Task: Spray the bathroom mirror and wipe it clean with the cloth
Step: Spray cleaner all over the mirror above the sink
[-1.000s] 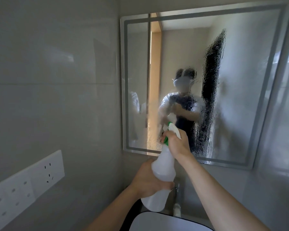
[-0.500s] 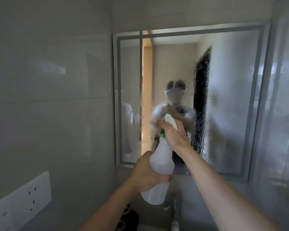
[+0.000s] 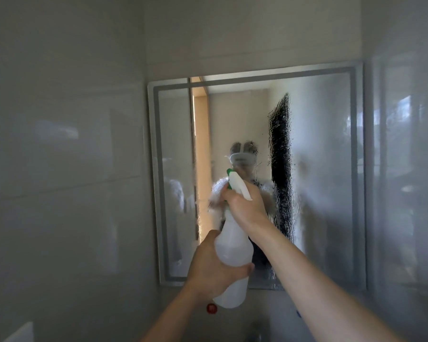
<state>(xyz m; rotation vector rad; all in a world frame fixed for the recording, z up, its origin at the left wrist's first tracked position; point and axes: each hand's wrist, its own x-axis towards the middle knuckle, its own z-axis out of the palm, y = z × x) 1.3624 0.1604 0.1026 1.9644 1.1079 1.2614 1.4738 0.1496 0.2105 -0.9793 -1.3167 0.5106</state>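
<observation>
A square bathroom mirror (image 3: 326, 149) with a frosted border hangs on the tiled wall ahead. Its middle is beaded with wet spray, with droplets and runs down a dark strip. I hold a translucent white spray bottle (image 3: 234, 265) with a green-and-white trigger head upright in front of the glass. My left hand (image 3: 214, 270) grips the bottle's body from the left. My right hand (image 3: 246, 206) wraps the neck and trigger, nozzle pointing at the mirror. No cloth is in view.
Glossy grey tiled walls (image 3: 67, 169) close in on the left and right. A white wall socket plate (image 3: 20, 333) shows at the bottom left corner. A small red tap marker (image 3: 211, 309) and a faucet top (image 3: 253, 335) sit below the mirror.
The view has tilted upward, so the mirror sits lower in frame and the sink has dropped out. The bottle and both hands have risen higher against the glass.
</observation>
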